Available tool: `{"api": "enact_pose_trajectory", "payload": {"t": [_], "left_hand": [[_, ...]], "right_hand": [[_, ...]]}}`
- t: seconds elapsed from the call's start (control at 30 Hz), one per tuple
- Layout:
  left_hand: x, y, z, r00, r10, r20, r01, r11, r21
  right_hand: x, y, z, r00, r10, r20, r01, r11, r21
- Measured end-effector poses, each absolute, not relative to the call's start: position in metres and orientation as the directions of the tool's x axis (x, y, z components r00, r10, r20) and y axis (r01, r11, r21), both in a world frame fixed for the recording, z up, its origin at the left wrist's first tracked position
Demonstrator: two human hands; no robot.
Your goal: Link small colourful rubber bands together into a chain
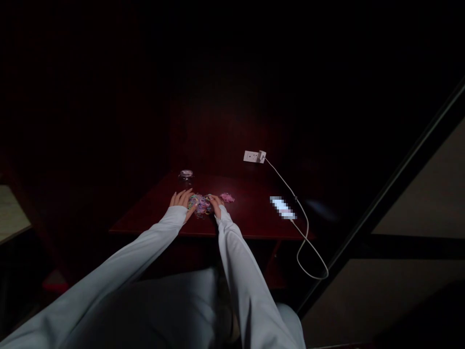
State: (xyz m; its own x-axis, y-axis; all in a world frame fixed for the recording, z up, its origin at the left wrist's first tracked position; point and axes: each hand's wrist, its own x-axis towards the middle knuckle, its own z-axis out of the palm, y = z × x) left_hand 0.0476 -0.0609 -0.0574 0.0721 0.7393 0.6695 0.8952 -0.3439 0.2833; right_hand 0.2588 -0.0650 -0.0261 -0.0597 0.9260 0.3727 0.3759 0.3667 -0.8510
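Note:
A loose pile of small multicoloured rubber bands [201, 204] lies on the dark red table [152, 213]. My left hand [181, 199] rests along the pile's left side, fingers stretched out and thumb against the bands. At the right side of the pile, my right hand [215, 203] has its fingers bent together at the bands, with coloured bits at the fingertips; exactly how many it grips is too small to see. Just right of that hand sits a smaller heap of pink rubber bands [227, 197]. Behind my left hand stands a clear jar [186, 178] with a pale top.
A lit phone [283, 208] lies on the table's right side. Its white cable [308, 225] loops past the table edge and runs up to a charger in the wall socket [252, 156]. A dark-framed panel [417, 208] slants along the right. The surroundings are very dark.

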Motion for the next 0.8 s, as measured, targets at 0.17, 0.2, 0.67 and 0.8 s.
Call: {"api": "enact_pose_trajectory", "payload": {"t": [0.17,0.2,0.67,0.8], "left_hand": [[0.05,-0.086,-0.049,0.033,0.765,0.643,0.891,-0.314,0.328],[0.051,-0.088,-0.047,0.036,0.768,0.639,0.888,-0.318,0.332],[0.05,-0.072,-0.028,0.09,0.825,0.558,0.882,-0.326,0.341],[0.044,-0.06,-0.031,0.141,0.826,0.546,0.867,-0.37,0.335]], "right_hand": [[0.253,-0.066,-0.024,-0.025,0.914,0.405,0.405,0.38,-0.832],[0.253,-0.065,-0.024,-0.014,0.91,0.414,0.415,0.382,-0.826],[0.265,-0.063,-0.042,0.133,0.866,0.483,0.493,0.365,-0.79],[0.262,-0.056,-0.05,0.093,0.863,0.497,0.48,0.399,-0.782]]}}
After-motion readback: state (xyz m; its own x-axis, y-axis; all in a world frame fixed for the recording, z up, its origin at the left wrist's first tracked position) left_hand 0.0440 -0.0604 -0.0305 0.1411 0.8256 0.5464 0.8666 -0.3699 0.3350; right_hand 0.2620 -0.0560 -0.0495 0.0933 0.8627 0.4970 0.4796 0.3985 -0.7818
